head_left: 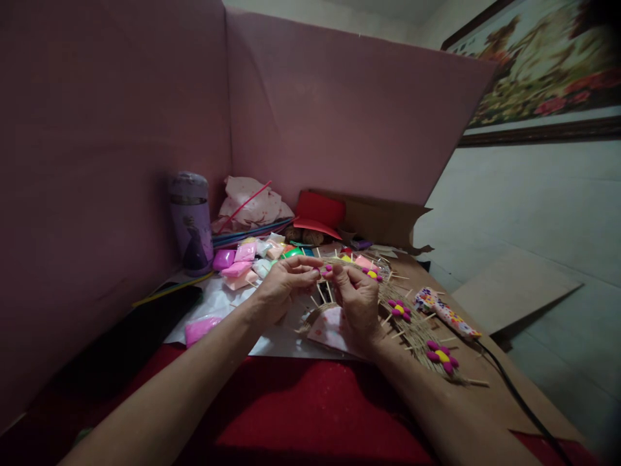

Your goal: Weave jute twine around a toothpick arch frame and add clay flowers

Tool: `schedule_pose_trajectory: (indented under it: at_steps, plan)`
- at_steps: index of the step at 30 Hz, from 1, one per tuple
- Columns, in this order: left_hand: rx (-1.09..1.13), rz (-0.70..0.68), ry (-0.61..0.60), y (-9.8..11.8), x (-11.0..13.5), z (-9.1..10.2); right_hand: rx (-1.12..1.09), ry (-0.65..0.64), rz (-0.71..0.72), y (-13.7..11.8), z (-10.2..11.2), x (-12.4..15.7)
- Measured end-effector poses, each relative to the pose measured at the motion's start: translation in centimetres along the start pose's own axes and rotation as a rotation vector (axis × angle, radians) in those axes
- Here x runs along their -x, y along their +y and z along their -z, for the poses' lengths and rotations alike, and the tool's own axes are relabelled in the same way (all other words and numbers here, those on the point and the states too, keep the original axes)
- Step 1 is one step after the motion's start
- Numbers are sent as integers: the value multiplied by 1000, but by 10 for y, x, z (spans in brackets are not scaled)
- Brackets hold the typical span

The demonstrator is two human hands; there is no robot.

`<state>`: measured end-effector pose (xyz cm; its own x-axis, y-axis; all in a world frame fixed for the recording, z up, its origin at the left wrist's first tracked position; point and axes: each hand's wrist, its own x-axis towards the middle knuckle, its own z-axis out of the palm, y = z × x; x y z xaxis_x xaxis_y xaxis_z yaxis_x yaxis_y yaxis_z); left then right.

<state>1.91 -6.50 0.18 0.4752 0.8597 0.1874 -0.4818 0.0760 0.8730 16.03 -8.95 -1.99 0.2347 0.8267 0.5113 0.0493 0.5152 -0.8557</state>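
Above the paper-covered middle of the table, my left hand (291,283) and my right hand (358,299) meet at the fingertips. Both are closed in a pinch around a small magenta clay piece (328,268); its exact shape is partly hidden by the fingers. Behind and to the right curves a band of twine (418,333) with thin wooden sticks poking out of its edges. On it sit magenta clay flowers with yellow centres, one flower (399,310) midway and another flower (442,356) at the near end. Under my right wrist lies a pale patterned cloth (330,329).
A flower-patterned glue gun (446,313) with a black cable (519,388) rests on the cardboard at right. Several packets of coloured clay (237,268) lie at left beside a purple tumbler (190,223). Pink panels (339,110) stand behind; a red cloth (301,408) covers the near edge.
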Motion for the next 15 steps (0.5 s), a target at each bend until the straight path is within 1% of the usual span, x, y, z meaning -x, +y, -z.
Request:
schedule_pose_trajectory:
  at_steps: [7,15]
  plan:
    - [16,-13,-22,-1,-1,0,9,-3,10,-1,0,2]
    - [30,-5,28,0,-2,1,111,-10,143,-4,0,2]
